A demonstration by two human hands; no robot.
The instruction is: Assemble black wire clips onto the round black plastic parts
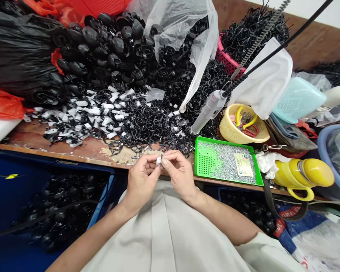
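Observation:
Between my fingertips, just above the bench's front edge, is a small white plastic part [158, 161] with a dark bit at its top. My left hand [143, 173] pinches it from one side. My right hand [179, 172] closes on it from the other, thumb against its face. Fingers cover most of the part, so its exact kind is unclear. Beyond my hands lie a heap of small black plastic strips [150, 121] and a pile of white-and-black pieces [93, 110]. An electric screwdriver [209, 111] hangs tilted to the right of them.
A green tray [200, 172] of small screws with a card stands right of my hands. Behind it is a yellow basket [229, 130] with pliers. A yellow flask [297, 172] lies farther right. Black round housings [117, 45] are heaped behind; a blue crate [102, 166] sits below left.

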